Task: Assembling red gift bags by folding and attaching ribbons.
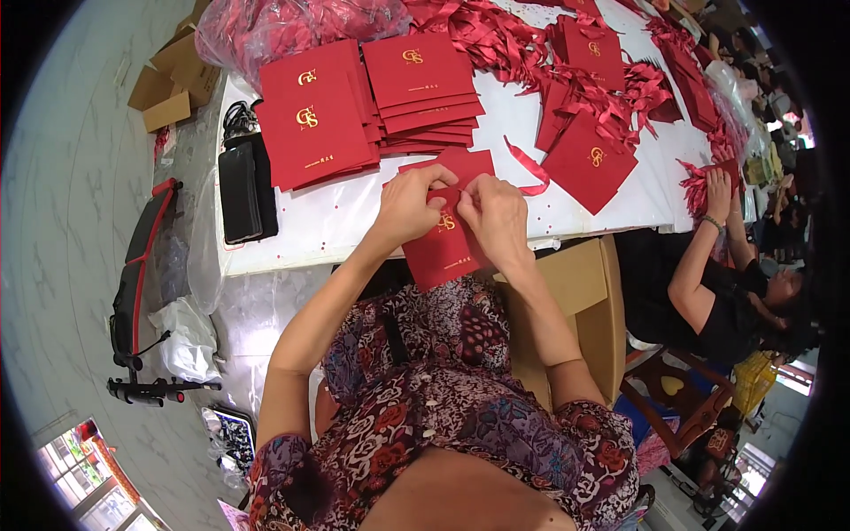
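A flat red paper gift bag (pixel 450 255) with gold print hangs tilted over the table's front edge. At its upper part, my left hand (pixel 413 205) is closed, thumb and fingers pinched near the edge. My right hand (pixel 498 215) pinches close beside it, fingertips almost meeting the left ones. Anything small between the fingertips is hidden. Behind the hands another red piece (pixel 474 163) lies on the table. A loose red ribbon (pixel 529 166) curls just right of my right hand.
Stacks of red bags (pixel 320 124) stand on the white table (pixel 341 217), with ribboned bags (pixel 591 159) at right. A black phone (pixel 239 193) lies left. A cardboard box (pixel 575 274) stands beside me. At the right, another person's hand (pixel 719 193) handles red ribbons.
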Demonstrator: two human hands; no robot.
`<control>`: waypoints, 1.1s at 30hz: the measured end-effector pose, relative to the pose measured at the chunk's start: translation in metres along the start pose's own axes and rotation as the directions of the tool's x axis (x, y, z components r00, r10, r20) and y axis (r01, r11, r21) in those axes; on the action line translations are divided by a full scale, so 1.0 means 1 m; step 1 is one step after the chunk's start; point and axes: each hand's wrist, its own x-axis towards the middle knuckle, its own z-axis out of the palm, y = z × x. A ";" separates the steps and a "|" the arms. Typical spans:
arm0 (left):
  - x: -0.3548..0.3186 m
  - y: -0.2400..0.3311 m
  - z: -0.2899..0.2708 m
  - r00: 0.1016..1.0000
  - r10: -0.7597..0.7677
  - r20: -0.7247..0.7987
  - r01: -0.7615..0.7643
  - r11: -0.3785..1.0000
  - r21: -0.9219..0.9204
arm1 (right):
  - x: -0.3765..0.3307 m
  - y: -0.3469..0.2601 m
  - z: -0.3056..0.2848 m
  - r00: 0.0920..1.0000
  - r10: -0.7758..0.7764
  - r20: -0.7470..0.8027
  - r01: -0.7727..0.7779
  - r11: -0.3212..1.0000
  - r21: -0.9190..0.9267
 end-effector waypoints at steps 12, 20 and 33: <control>-0.001 0.020 -0.018 0.992 0.016 0.125 -0.009 0.998 -0.055 | 0.008 0.004 -0.030 0.938 0.193 0.289 -0.317 0.816 0.482; -0.011 0.042 -0.023 0.904 0.407 0.132 -0.428 0.845 0.319 | 0.033 0.050 -0.038 0.744 -0.066 0.664 -0.370 0.787 0.494; -0.010 0.041 -0.014 0.895 0.435 0.102 -0.447 0.873 0.195 | 0.038 0.079 0.005 0.865 0.297 0.405 -0.490 0.676 0.550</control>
